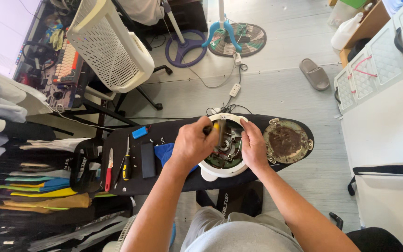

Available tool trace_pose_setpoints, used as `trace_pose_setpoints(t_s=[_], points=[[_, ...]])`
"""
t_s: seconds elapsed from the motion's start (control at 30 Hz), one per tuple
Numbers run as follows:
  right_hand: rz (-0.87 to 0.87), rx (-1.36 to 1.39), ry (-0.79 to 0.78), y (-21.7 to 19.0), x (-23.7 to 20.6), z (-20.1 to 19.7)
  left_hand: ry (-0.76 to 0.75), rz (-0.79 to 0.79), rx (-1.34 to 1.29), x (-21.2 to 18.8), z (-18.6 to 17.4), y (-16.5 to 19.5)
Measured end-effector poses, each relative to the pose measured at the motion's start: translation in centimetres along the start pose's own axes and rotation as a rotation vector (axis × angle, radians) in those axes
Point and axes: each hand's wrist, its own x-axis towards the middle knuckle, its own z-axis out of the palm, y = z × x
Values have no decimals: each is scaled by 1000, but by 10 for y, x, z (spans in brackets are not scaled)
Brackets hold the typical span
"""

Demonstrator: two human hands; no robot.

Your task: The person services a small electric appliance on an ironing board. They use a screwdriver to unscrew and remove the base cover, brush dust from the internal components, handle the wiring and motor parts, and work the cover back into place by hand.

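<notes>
Centrally, white round appliance base (227,169) opened on a black board (173,179), left hand (193,143) clenched around a yellow-handled screwdriver (217,128) over its interior, right hand (253,147) gripping the rim, rusty round plate (285,140) just beside, hand tools (117,163) well apart at left.

A black board (173,179) carries a white pot base (225,171); right of it a rusty plate (285,140), left a blue cloth (165,151), black box (148,160), and perhaps screwdrivers (126,163).
</notes>
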Motion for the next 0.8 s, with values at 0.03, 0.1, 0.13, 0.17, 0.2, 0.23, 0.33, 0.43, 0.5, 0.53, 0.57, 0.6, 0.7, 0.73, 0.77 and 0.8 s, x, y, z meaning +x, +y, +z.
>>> trace_pose_setpoints(t_s=[0.03,0.1,0.13,0.17,0.2,0.23,0.33,0.43,0.5,0.53,0.57,0.6,0.7,0.73,0.77,0.8], points=[[3,-11,-2,0,1,0,-34,-31,15,0,4,0],[-1,18,-2,-2,3,0,-4,-10,15,0,11,1],[1,33,-1,-2,3,-1,58,39,-1,-3,14,4],[-3,19,-3,-3,3,-2,119,87,-16,-5,16,5],[-8,6,-4,-4,3,-3,82,85,-5,-6,17,5],[-13,-8,-3,-4,3,-4,46,85,5,-4,17,6],[-17,29,-10,-7,1,-6,18,139,69,0,15,9],[-37,-38,-17,-9,0,-7,24,160,188,4,6,14],[-22,-32,-18,-9,0,-7,69,151,243,5,-3,16],[-13,-31,-18,-9,-1,-7,112,138,250,1,-9,16],[-10,-25,-15,-8,-2,-6,155,122,258,-3,-14,17],[-7,-18,-14,-7,-3,-5,116,74,281,-8,-18,17],[-15,-42,-13,-5,-4,-3,12,-109,278,-21,-27,15],[-17,-59,-13,-4,-5,-3,-21,-198,229,-27,-30,13],[-3,-35,-20,-3,-5,-3,-54,-289,180,-33,-32,12],[12,-10,-27,-1,-5,-2,25,-243,174,-39,-33,11]])
